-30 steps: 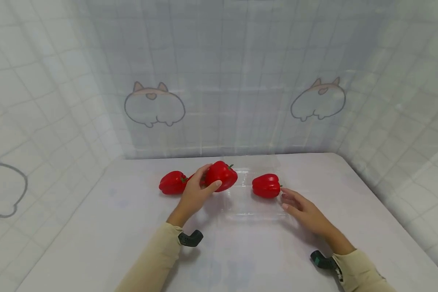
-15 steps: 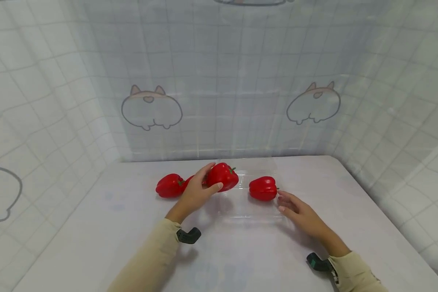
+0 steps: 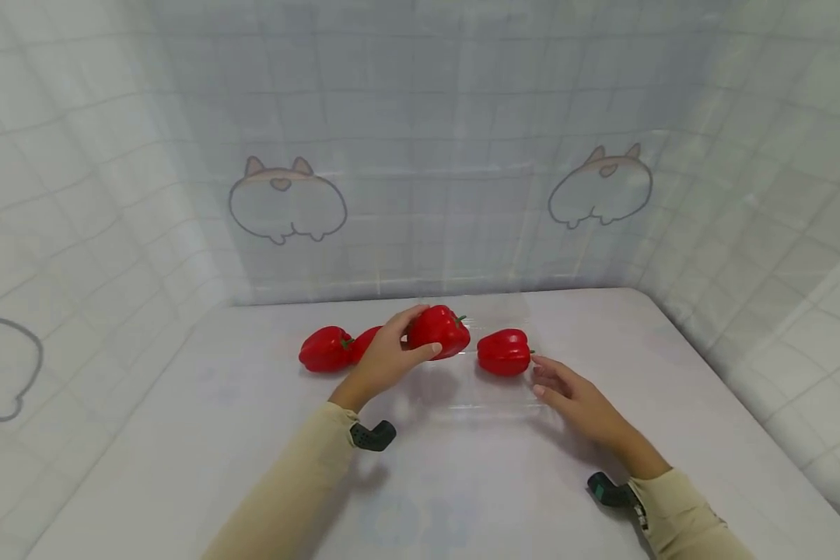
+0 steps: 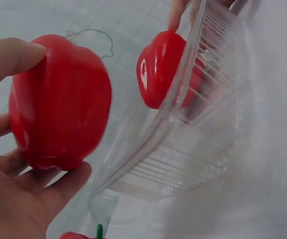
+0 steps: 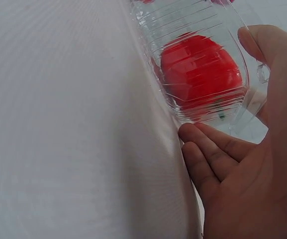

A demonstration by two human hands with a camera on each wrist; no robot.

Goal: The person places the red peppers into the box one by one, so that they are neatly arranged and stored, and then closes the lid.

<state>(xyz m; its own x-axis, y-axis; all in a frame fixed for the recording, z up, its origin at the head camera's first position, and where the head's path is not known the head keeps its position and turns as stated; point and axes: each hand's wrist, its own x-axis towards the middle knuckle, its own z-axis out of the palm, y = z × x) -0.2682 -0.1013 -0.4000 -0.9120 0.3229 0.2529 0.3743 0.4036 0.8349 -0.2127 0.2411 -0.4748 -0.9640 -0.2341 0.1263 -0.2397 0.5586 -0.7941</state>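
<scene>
In the head view my left hand (image 3: pixel 386 359) grips a red bell pepper (image 3: pixel 439 333) with a green stem, raised over the left part of a clear plastic box (image 4: pixel 168 164). Thumb and fingers lie on opposite sides of this pepper in the left wrist view. A second red bell pepper (image 3: pixel 504 352) lies inside the box at its right end. My right hand (image 3: pixel 581 406) holds that end of the box, its thumb (image 5: pixel 252 44) at the rim and its fingertips against the outer wall. In the head view the box is barely visible.
Two more red bell peppers lie on the white table (image 3: pixel 203 467) left of the box: one at the far left (image 3: pixel 326 349), the other (image 3: pixel 365 343) partly behind my left hand. A pale checked curtain (image 3: pixel 420 194) stands behind the table and along both sides.
My left hand has moved to the right with its bell pepper, nearer the pepper in the box. More of the pepper behind it now shows. The right hand stays at the box's end.
</scene>
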